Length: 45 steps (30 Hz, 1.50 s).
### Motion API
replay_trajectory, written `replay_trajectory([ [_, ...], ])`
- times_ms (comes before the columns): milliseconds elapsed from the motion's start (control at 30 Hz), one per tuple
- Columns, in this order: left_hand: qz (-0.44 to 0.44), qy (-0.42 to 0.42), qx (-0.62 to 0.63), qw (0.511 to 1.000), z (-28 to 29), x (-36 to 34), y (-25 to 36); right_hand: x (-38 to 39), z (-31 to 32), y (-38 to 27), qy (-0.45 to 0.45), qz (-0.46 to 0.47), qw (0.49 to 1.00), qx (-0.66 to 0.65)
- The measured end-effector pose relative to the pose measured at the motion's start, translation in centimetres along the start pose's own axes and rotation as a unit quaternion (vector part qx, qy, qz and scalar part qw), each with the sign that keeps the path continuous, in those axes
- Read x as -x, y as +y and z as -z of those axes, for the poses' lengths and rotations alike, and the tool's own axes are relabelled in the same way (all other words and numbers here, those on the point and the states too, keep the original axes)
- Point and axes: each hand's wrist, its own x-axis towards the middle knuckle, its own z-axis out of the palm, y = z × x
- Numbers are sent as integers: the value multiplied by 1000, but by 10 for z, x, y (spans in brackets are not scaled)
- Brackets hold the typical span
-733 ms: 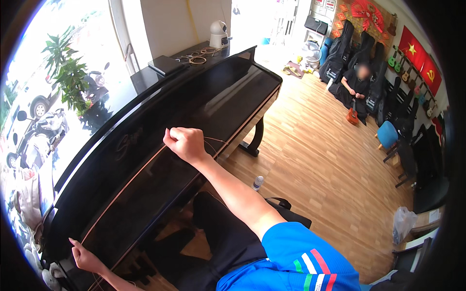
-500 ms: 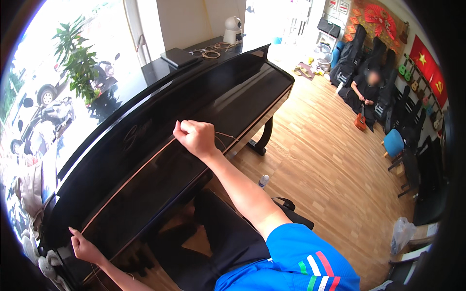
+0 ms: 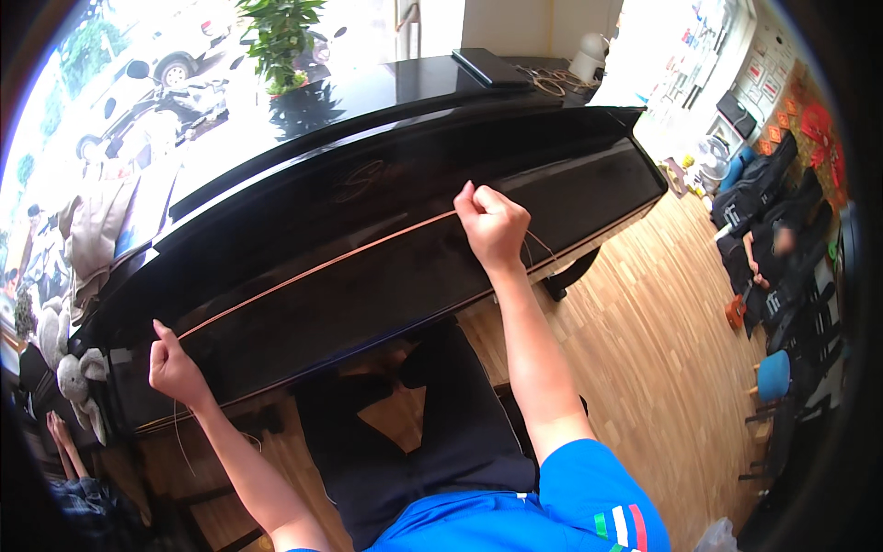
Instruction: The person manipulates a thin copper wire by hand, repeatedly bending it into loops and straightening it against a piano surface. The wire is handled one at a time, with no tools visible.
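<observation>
The left hand (image 3: 177,373) is gripping a cord (image 3: 317,269), its fingers folding into a fist with the thumb sticking up; the right hand (image 3: 494,225) is gripping it too, fingers likewise curled tight; between the two sets of fingers the cord is running nearly straight over the piano (image 3: 368,304), though whether it is touching the panel I cannot tell; the fists are standing well apart, probably to be holding this span taut, while loose lengths are hanging below the left fingers and looping just beside the right ones; the cord is looking thin, smooth and copper-tan; the piano is showing long, flat, glossy black panels; beyond the right fingers a tan coil (image 3: 556,83) is lying in loose rings near a flat dark slab (image 3: 490,67); left of the left fingers a toy (image 3: 74,379) is hanging, grey, plush and long-eared.
</observation>
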Motion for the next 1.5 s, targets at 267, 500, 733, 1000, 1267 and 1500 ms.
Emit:
replay_trajectory([
  [267, 30, -16, 13, 999, 1, -1, 0, 0, -2, 0, -20, -16, 1000, 1],
  [500, -1, -44, -3, 999, 3, -2, -10, 3, -1, 0, -31, -33, 999, 5],
  [733, 31, -35, 6, 999, 3, -3, 0, 5, 0, 1, -42, -41, 998, -4],
  [1000, 38, -48, 10, 998, 6, -1, 2, 5, 2, -2, -51, -35, 998, -9],
  [1267, 43, -85, -2, 995, 6, -4, 2, 5, 0, 0, -63, -53, 997, -7],
  [1500, 40, -165, -105, 980, 48, 21, 2, 4, 1, 0, -99, -40, 994, -7],
])
